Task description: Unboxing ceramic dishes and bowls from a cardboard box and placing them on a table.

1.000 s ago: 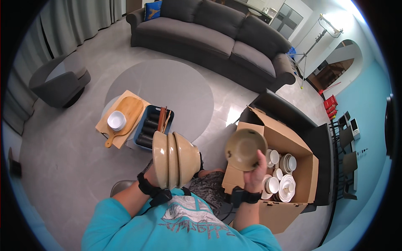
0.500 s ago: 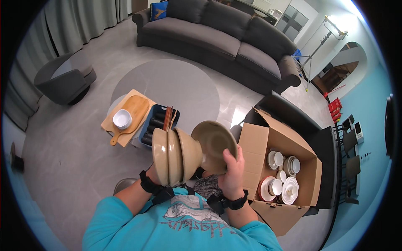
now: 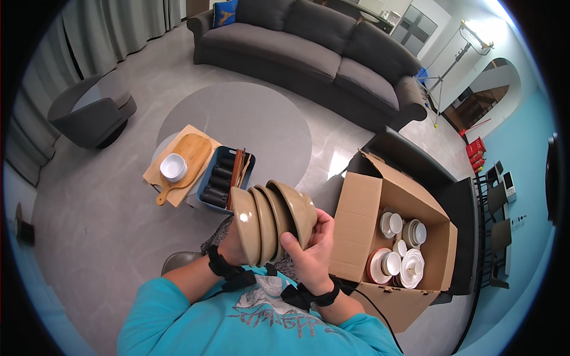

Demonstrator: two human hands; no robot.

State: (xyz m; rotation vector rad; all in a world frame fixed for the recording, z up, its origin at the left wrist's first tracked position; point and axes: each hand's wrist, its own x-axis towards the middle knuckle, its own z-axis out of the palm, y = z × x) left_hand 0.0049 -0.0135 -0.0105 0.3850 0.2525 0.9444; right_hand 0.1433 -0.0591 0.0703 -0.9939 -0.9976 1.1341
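Observation:
A nested stack of three tan bowls, turned on its side with the rims facing left, is in front of my chest. My left hand is wrapped round the stack's left end, its fingers mostly hidden behind the bowls. At the stack's right end, one more tan bowl tilts against it, a gap showing at the top. My right hand grips this bowl with the thumb at the front and the fingers curled over its outer side.
To the right, an open cardboard box holds white cups, plates and lidded dishes. Left of the bowls, a blue basket holds black rolls and chopsticks, beside a wooden cutting board with white bowls. A round table and grey sofa stand beyond.
My right hand has brought its bowl left against the stack, turning it from mouth-up to on its side. The stack has moved slightly right in my left hand.

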